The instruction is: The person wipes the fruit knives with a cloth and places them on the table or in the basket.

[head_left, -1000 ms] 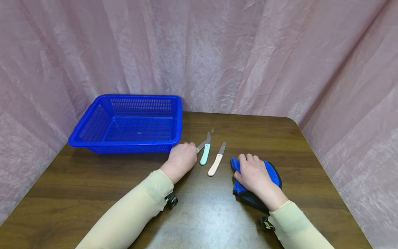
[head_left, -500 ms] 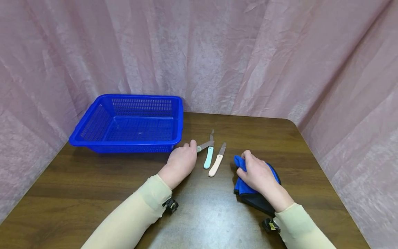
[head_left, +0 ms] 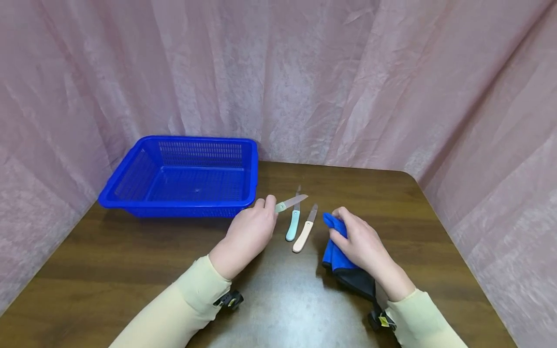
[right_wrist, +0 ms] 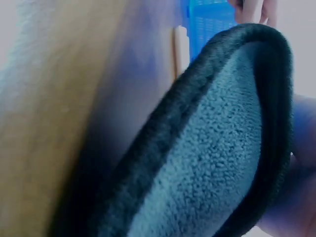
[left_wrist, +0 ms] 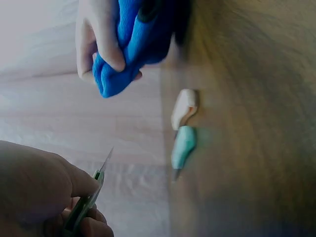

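My left hand (head_left: 248, 229) holds a folding knife with a pale green handle (head_left: 280, 207), its blade pointing right above the other knives. In the left wrist view that knife (left_wrist: 85, 205) is pinched between thumb and fingers. Two more knives lie on the table: one with a turquoise handle (head_left: 293, 226), one with a cream handle (head_left: 303, 237). On the right, my right hand (head_left: 363, 241) grips a folded blue cloth (head_left: 338, 253) with black edging, thumb on the near side. That cloth's black rim and fuzzy face (right_wrist: 207, 133) fill much of the right wrist view.
A blue plastic basket (head_left: 187, 211) stands at the back left, just beyond my left hand. The brown wooden table (head_left: 348, 186) has a rounded far right corner. Pink curtains (head_left: 300, 82) hang behind and to the right of it.
The pale green knife has come up off the table, its blade shifting right over the turquoise one, which turned and slid slightly. My right hand has gathered the cloth and raised its front part.
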Tool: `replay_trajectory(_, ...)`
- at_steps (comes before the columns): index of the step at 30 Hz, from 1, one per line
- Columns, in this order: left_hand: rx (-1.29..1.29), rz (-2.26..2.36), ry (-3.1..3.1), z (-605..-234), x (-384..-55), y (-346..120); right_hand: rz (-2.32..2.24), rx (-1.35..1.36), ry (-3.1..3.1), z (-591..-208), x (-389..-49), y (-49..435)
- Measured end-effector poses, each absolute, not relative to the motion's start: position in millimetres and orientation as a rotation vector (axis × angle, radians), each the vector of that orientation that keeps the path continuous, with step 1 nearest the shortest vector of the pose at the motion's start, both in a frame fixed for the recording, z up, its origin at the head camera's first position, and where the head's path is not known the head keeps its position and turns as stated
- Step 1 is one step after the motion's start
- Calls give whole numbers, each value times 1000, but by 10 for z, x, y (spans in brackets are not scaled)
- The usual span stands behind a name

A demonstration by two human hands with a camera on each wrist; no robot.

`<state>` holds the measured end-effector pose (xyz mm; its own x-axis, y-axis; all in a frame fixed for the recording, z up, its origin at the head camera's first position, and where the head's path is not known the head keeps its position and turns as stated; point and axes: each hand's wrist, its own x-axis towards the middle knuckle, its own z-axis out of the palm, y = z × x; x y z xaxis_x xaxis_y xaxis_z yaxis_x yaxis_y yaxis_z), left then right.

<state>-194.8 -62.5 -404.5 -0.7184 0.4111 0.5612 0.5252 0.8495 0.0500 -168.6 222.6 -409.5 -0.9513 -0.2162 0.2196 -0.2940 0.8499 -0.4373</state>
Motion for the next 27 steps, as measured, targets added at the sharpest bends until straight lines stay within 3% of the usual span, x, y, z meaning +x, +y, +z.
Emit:
replay_trajectory(13, -754, -324, -2441, -3855, -1821, -785, 806, 557, -2583, -3737, -1700, 2065)
replay_trajectory(27, -748, -362, -2359, -3705, -1773, -852, 666, 528, -2492, -3500, -1709, 1691)
